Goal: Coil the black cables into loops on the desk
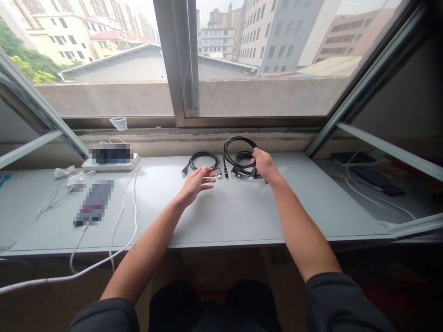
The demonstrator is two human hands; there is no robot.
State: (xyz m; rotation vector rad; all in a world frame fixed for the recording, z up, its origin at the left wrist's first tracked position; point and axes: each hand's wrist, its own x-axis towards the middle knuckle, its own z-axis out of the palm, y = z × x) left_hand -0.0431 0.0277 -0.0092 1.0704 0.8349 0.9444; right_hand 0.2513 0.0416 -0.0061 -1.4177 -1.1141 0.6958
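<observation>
Partly hidden in right grip [266,165]: cable loop [224,150]

The right hand [264,164] conceals part of the coiled black cable [224,150] it grips. Pixelation obscures the dark flat object [94,203]. The white cord [34,282] is truncated by the left edge.
</observation>
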